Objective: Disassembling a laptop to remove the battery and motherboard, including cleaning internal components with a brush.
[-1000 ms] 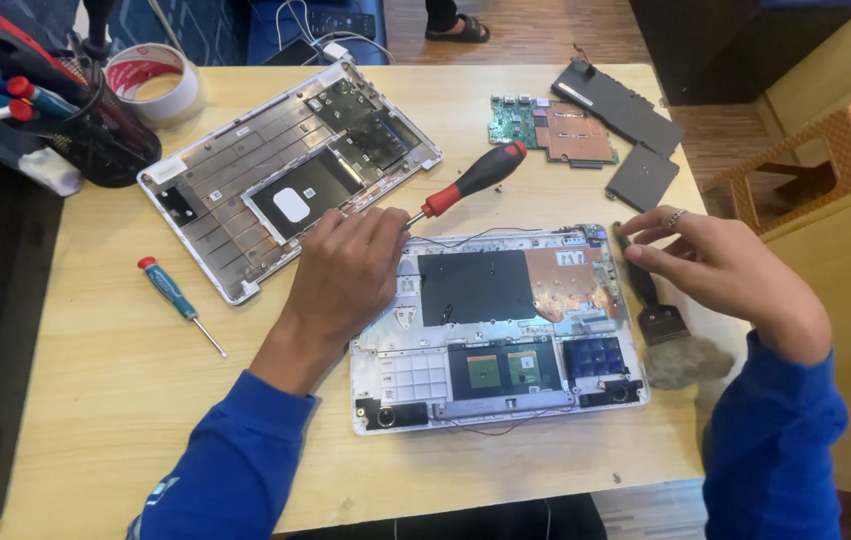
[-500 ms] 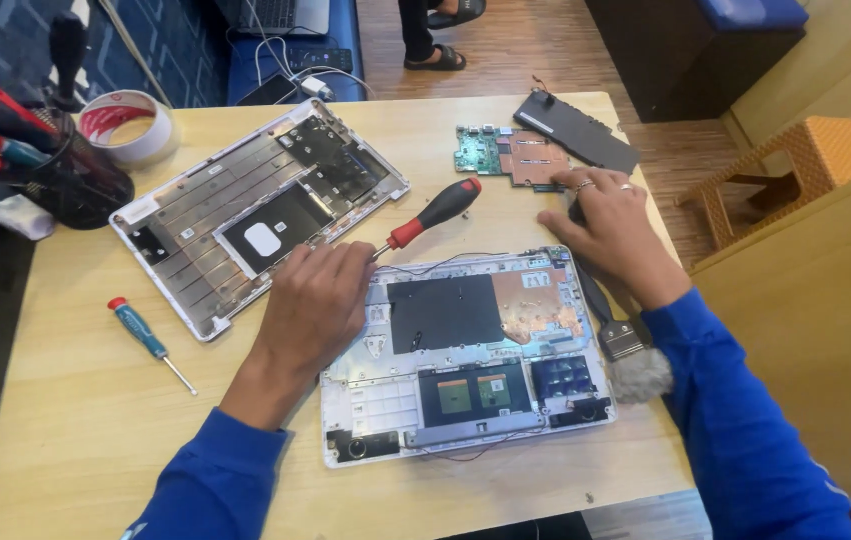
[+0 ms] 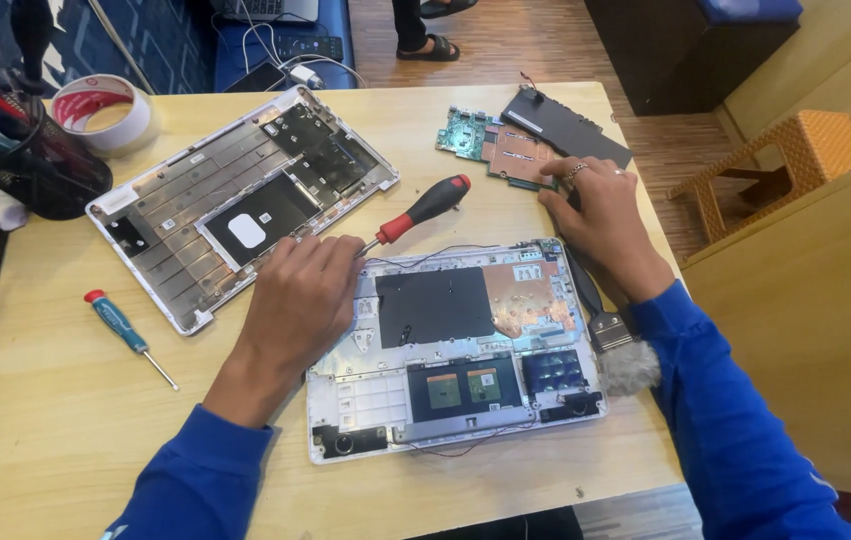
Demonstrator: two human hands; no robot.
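Resting left hand (image 3: 300, 290) clenched on stripped laptop base (image 3: 455, 350), my right hand (image 3: 595, 215) touching circuit board (image 3: 495, 150), cover (image 3: 240, 200) already off.

Bare tabletop (image 3: 45, 400) beside small screwdriver (image 3: 128, 334)
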